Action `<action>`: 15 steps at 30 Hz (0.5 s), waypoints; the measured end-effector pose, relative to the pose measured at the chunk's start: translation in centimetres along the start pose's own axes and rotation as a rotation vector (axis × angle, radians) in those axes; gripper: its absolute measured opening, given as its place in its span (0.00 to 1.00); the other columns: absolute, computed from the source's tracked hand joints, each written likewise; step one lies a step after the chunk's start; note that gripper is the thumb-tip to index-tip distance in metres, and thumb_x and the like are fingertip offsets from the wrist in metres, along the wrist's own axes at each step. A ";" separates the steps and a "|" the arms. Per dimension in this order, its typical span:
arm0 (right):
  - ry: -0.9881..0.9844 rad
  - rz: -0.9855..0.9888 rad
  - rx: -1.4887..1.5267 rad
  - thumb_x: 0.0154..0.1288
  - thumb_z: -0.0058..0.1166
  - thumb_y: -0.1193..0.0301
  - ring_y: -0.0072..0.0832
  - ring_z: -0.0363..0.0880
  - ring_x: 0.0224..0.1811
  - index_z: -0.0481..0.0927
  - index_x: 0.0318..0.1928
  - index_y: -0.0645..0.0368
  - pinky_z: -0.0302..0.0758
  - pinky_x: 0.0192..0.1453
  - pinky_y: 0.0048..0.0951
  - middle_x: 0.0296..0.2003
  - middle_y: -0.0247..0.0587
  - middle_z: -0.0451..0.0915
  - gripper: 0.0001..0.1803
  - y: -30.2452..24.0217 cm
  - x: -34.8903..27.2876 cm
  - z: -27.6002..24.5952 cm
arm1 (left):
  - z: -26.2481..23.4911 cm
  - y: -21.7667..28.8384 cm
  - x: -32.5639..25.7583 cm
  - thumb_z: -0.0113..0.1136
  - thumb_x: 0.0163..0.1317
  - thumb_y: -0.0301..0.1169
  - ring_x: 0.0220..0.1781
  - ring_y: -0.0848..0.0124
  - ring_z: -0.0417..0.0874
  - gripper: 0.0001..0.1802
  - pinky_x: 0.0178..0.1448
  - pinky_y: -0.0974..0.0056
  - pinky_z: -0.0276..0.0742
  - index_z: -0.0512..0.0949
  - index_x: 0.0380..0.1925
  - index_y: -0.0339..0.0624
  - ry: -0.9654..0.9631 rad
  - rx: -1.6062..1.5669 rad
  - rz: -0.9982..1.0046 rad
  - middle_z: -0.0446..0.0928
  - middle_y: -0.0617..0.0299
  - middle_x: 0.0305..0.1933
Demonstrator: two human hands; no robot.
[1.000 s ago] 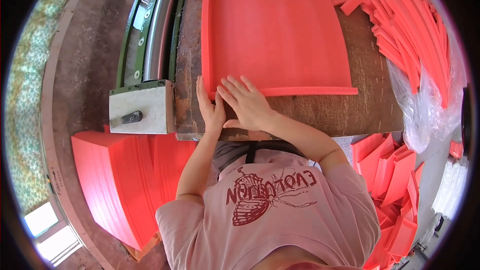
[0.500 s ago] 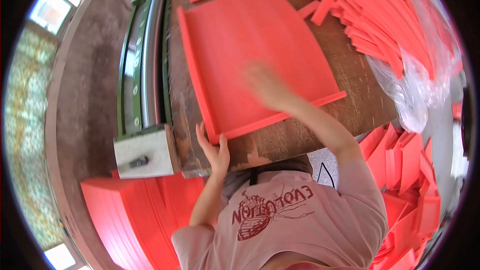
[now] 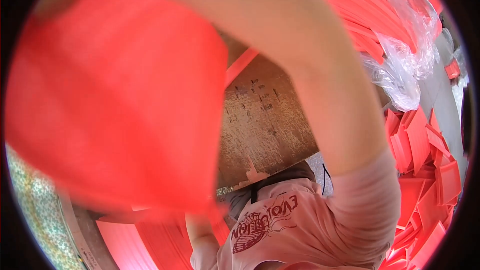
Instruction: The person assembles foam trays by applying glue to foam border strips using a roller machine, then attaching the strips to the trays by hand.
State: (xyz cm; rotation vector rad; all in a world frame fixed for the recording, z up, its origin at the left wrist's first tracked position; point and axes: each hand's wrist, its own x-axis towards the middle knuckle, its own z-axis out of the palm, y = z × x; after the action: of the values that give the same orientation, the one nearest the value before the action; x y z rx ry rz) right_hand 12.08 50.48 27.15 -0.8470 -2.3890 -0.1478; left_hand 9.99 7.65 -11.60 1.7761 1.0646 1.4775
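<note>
1. Head view is mostly filled by a big red foam sheet [image 3: 115,105], lifted close to the lens and blurred; it covers the whole left half and hides most of what's under it.
2. Next biggest is the right forearm [image 3: 320,70], bare, sweeping from the pink sleeve at lower right up across the top of the frame. I can't see the right hand at all, so I can't tell what its fingers are doing.
3. Pink printed shirt [image 3: 300,225] sits at the bottom middle.
4. Brown wooden surface [image 3: 265,120] shows in the gap between sheet and forearm, with one thin red strip [image 3: 240,67] lying on it near the sheet's edge.
5. Pile of red foam strips [image 3: 370,20] at upper right, touching crumpled clear plastic [image 3: 400,70].
6. Loose red offcuts [image 3: 425,170] heaped on the floor at right.
7. Left arm [image 3: 202,237] only peeks out low under the sheet; hand is hidden, so I can't tell its fingers either.
</note>
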 end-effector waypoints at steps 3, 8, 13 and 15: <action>0.217 0.053 0.143 0.58 0.42 0.62 0.38 0.74 0.40 0.75 0.38 0.60 0.71 0.43 0.39 0.38 0.47 0.75 0.16 -3.4 -4.7 5.7 | -6.5 -3.3 1.7 0.51 0.61 0.26 0.55 0.64 0.69 0.22 0.57 0.57 0.70 0.62 0.56 0.39 0.372 -0.060 -0.024 0.65 0.56 0.58; 0.603 0.291 0.161 0.56 0.44 0.67 0.42 0.70 0.42 0.72 0.38 0.66 0.69 0.47 0.42 0.40 0.52 0.71 0.15 1.1 -29.6 -2.6 | -16.2 11.9 7.3 0.52 0.62 0.32 0.53 0.60 0.70 0.21 0.55 0.53 0.69 0.64 0.53 0.41 1.112 -0.213 0.125 0.68 0.54 0.54; 0.357 0.652 0.051 0.55 0.50 0.64 0.54 0.59 0.53 0.65 0.51 0.64 0.56 0.57 0.55 0.50 0.57 0.63 0.25 -6.9 -45.2 4.0 | -22.6 15.6 6.6 0.53 0.61 0.34 0.54 0.60 0.69 0.21 0.58 0.53 0.69 0.64 0.54 0.44 1.201 -0.248 0.069 0.65 0.56 0.57; -0.199 0.688 -0.262 0.52 0.55 0.53 0.47 0.41 0.68 0.60 0.61 0.56 0.46 0.67 0.51 0.62 0.55 0.51 0.38 -12.4 -53.5 7.3 | -25.6 14.7 5.6 0.53 0.62 0.35 0.55 0.61 0.69 0.22 0.57 0.55 0.70 0.63 0.54 0.43 1.035 -0.252 0.115 0.65 0.57 0.58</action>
State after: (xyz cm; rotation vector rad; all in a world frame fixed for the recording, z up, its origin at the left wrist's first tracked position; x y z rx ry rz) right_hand 34.19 13.89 -8.13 -1.8236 -2.1321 -0.1024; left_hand -11.57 3.76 8.92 0.8447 1.1363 2.5646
